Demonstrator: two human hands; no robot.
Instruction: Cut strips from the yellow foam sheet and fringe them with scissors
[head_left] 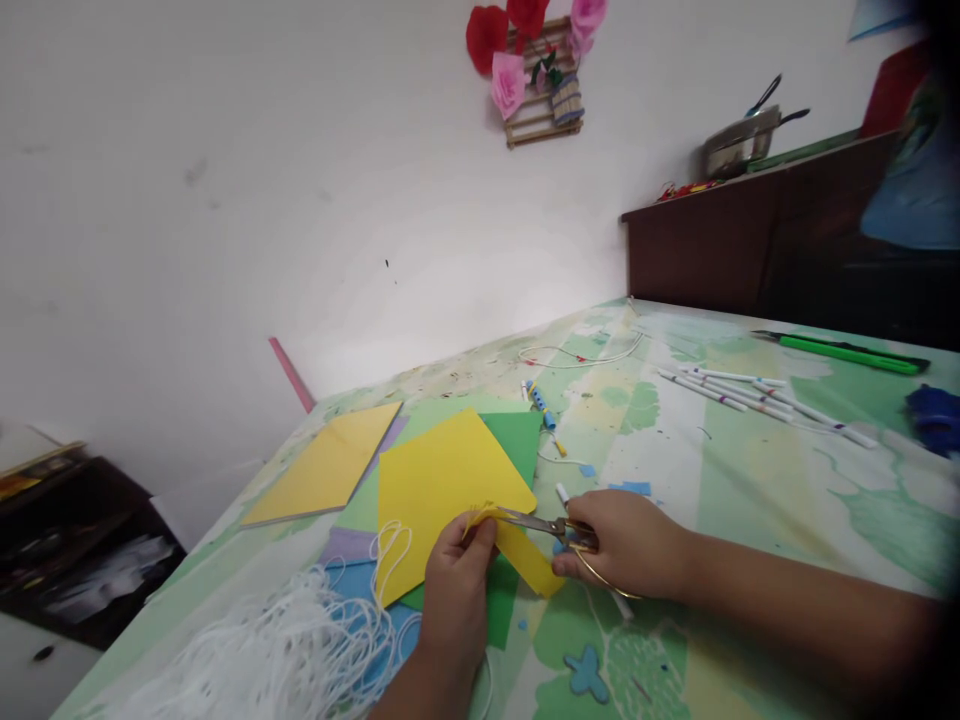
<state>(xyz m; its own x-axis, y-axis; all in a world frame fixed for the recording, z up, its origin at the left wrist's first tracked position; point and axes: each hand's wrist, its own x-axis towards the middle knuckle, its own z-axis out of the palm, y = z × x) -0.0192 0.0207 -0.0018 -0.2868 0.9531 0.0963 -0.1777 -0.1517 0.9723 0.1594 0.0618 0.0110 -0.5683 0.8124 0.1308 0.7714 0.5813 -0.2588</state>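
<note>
Near the middle of the table, my left hand [463, 575] pinches a yellow paper strip [529, 560] whose upper end is cut into a fine fringe. My right hand [626, 545] is closed round the gold handles of a pair of scissors [540, 522]. The blades point left and meet the strip close to my left fingertips. Whether the blades are apart is too fine to make out. Under the strip lies a large yellow sheet [442, 480], on top of a green sheet [517, 440]. A white string loops over its lower left corner.
A tangled heap of white string [255, 650] covers the front left. An orange-yellow pad [330, 465] lies beyond it. At right are several white sticks [735, 390], a green utility knife [847, 352] and a blue tape dispenser [934, 418]. A blue cutout [586, 673] lies in front.
</note>
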